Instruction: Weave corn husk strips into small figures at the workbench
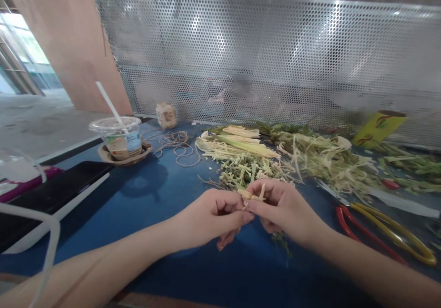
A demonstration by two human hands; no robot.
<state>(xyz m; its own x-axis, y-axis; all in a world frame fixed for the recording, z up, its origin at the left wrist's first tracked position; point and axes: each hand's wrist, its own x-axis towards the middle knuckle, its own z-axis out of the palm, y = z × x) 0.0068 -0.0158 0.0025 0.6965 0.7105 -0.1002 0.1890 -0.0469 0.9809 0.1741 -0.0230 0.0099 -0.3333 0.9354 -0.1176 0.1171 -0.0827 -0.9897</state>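
Note:
My right hand (pixel 284 207) pinches a folded pale yellow strip (pixel 245 193) that looks like corn husk, between thumb and fingers. My left hand (pixel 217 216) meets it from the left, thumb and forefinger closed at the strip's lower side; its exact hold is partly hidden. A green leafy sprig (pixel 282 243) shows below my right hand, and whether it is held cannot be made out. Just beyond both hands lies a heap of small green buds and stems (pixel 250 168), with flat yellow-green corn husks (pixel 237 142) behind it.
Scissors with red and yellow handles (pixel 392 230) lie at right, near dried husks (pixel 327 161) and a yellow tube (pixel 379 129). At left are a lidded drink cup (pixel 122 138) with straw, loose twine (pixel 177 145) and a black phone-like slab (pixel 51 198). A perforated metal panel (pixel 241 46) stands behind.

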